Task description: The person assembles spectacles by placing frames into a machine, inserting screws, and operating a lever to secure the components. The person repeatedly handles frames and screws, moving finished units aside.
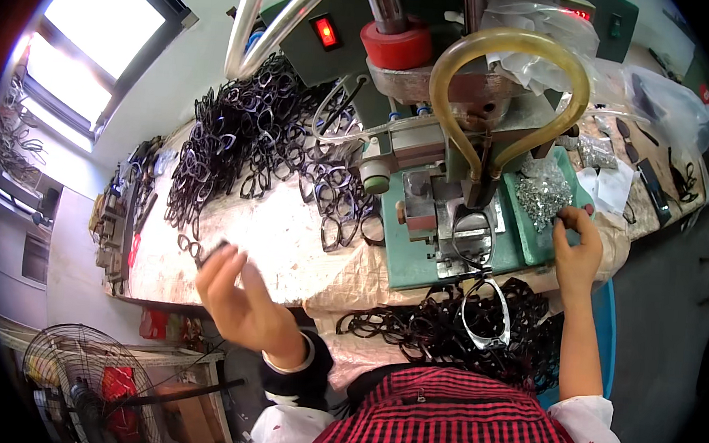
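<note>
Raised over the left front of the bench, my left hand [244,300] is slightly blurred. Its fingers curl around a small dark thing [216,251] that I cannot make out, with dark rings showing just beyond. My right hand [578,247] is pinched at the right rim of a green tray [539,251] holding small shiny metal parts [543,198]. What the pinch holds is too small to tell. Between my hands, a dark eyeglass frame [473,243] sits on the press fixture under the machine head. Another eyeglass frame [503,338], pale and shiny, hangs below the fixture's front edge.
Dark eyeglass frames [251,126] are heaped at the back left of the bench, and more [413,327] lie near my lap. A yellowish hose [516,40] loops over the machine. Plastic bags [662,102] lie back right. A wire-cage fan [89,384] stands at lower left.
</note>
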Demonstrator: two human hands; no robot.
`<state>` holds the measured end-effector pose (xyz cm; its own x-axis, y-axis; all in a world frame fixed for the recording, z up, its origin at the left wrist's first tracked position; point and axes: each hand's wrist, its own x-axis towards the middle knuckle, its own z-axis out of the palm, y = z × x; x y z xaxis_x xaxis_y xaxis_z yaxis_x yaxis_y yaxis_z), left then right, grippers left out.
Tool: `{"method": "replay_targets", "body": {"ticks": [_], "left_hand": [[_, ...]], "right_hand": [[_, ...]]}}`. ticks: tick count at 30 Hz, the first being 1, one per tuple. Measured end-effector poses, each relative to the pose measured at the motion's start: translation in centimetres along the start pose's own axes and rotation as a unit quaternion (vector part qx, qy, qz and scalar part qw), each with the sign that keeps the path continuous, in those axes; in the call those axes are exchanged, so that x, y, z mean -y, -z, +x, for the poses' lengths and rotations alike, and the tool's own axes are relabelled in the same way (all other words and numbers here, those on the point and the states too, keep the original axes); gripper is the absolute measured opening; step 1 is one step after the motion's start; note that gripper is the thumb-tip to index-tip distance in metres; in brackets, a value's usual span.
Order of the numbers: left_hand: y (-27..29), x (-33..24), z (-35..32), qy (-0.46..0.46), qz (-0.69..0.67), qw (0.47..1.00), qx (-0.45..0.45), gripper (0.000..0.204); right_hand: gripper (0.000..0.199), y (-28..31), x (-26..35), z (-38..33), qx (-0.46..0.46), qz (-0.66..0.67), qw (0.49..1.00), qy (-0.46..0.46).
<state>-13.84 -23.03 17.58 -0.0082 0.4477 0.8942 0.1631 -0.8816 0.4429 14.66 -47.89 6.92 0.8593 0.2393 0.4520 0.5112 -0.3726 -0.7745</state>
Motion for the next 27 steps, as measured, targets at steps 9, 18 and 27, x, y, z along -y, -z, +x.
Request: {"method": "replay_targets", "body": {"ticks": [9,18,27], "left_hand": [[-7.3,14.4,-2.3,-0.018,0.272,0.915,0.299,0.007],[-5.0,17.5,-6.7,0.158,0.097,0.905,0.384,0.012],[-6.0,8.1,-1.6,0.288,-0.211,0.897,0.261,0.013]], "right_hand": [[0.016,-0.4,1.4,0.6,0.023,-0.004,0.999,0.041],[0.011,6.7,-1.8,-4.0,-0.072,-0.039,0.996,-0.022],[0.024,-2.3,11.2,2.3,0.089,0.224,0.966,0.096]]}}
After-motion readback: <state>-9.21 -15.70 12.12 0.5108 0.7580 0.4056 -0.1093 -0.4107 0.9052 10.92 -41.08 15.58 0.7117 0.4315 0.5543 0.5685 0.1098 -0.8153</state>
